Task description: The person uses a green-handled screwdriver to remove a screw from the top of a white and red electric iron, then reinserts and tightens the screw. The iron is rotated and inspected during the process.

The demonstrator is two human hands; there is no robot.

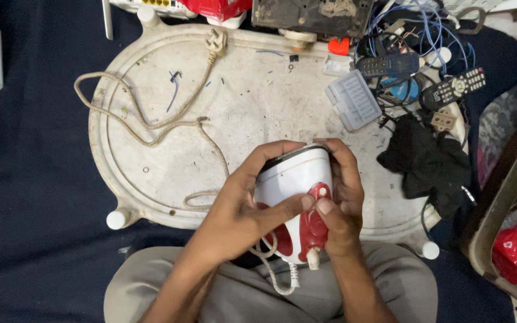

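Both hands, left hand and right hand, closed around white-and-red iron, soleplate hidden.

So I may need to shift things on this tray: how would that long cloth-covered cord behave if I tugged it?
The cord probably drags floppily, since it lies in loose loops. Its plug would likely trail and might catch the tray rim. One end runs to the iron both hands hold, so it may tug that.
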